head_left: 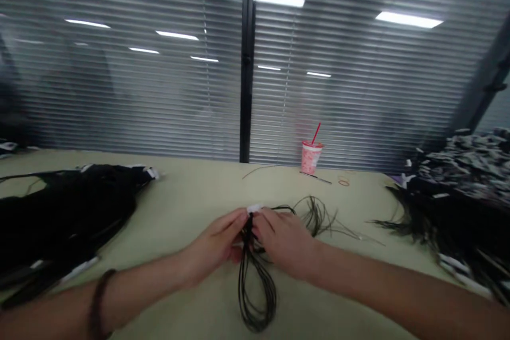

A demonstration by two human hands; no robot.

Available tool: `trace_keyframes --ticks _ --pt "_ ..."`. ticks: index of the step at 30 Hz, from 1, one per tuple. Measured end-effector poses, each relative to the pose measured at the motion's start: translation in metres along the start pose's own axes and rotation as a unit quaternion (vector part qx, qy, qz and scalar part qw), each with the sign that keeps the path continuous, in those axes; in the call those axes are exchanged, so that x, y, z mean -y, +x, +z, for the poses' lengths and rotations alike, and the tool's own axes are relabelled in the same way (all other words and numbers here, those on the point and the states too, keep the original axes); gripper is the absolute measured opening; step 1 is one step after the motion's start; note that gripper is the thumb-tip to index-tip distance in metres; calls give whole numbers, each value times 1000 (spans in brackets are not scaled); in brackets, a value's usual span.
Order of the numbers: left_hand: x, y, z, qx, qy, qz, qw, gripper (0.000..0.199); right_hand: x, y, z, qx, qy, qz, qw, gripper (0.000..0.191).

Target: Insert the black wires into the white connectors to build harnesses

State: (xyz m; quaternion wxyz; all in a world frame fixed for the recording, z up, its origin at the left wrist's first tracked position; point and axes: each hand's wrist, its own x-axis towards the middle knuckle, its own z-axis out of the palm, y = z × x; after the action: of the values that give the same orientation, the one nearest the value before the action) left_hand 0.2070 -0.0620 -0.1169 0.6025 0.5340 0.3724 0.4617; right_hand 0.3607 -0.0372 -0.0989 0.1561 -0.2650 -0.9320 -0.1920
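Observation:
Both hands meet at a looped bundle of thin black cords [271, 297] over the middle of the table. My left hand [217, 241] pinches the gathered part of the bundle from the left. From the right, my right hand [289, 241] closes on the same gathered spot, its fingertips partly hidden. A small white tag [255, 207] shows just above the fingers. The loop hangs toward me below the hands. Loose cord ends [314, 218] fan out on the tabletop beyond my right hand.
A large black cord pile [79, 202] lies at left. Another dark pile [458, 218] with many white tags [470, 164] stands at right. Toward the blinds are a pink cup [311, 158] with a red straw, a thin pen-like stick [316, 177] and a rubber band [343, 183].

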Motion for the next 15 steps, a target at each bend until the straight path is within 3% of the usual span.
trace_keyframes --ticks 2,4,7,9,13,15 --pt "14 -14 -7 -22 -14 -7 1000 27 13 -2 12 4 78 3 997 23" --pt "16 -23 -9 -42 -4 -6 999 28 20 -3 8 0 181 20 983 21" --pt "13 -30 -9 -67 32 -7 997 31 21 -3 -3 2 357 47 933 19" --pt "12 -32 -10 -68 55 -8 996 32 20 -6 -4 31 479 83 873 22" --pt "11 -35 -11 -40 66 -17 997 32 22 -9 1 105 657 209 717 22" --pt "9 -35 -11 -35 49 -23 998 32 23 -8 0 115 685 252 673 17"
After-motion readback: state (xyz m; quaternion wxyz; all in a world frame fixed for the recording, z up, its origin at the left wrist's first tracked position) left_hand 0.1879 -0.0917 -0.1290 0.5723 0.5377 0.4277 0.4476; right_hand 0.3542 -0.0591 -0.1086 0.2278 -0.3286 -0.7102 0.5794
